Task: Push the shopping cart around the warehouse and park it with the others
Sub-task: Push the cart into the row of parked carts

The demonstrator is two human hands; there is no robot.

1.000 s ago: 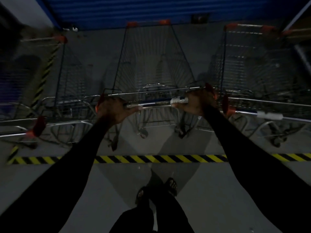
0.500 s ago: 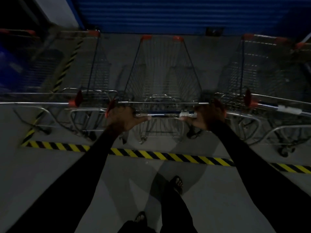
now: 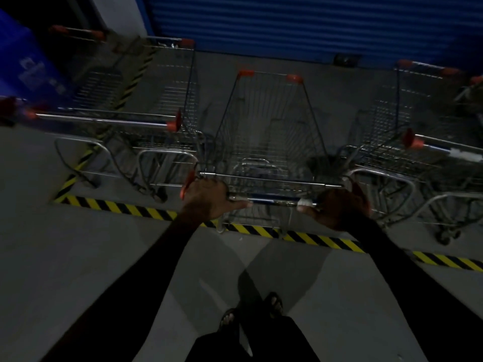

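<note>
A wire shopping cart [image 3: 266,131] with orange corner caps stands straight ahead of me, its basket pointing at a blue roller shutter. My left hand [image 3: 209,198] grips the left end of its handle bar [image 3: 271,199], thumb lying along the bar. My right hand [image 3: 339,207] grips the right end. The cart's rear wheels sit about on a yellow-and-black floor stripe [image 3: 321,240]. A parked cart [image 3: 146,121] stands close on the left and another parked cart [image 3: 423,152] close on the right.
The blue roller shutter [image 3: 300,27] closes the space a short way beyond the cart's front. A blue object [image 3: 23,66] and a further cart sit at the far left. Open grey concrete floor [image 3: 78,257] lies behind the stripe. My sandalled feet [image 3: 251,312] show below.
The cart has rolled forward into the gap between the two parked carts, and the view has swung so the left carts and the shutter sit nearer. Both hands have kept their grip.
</note>
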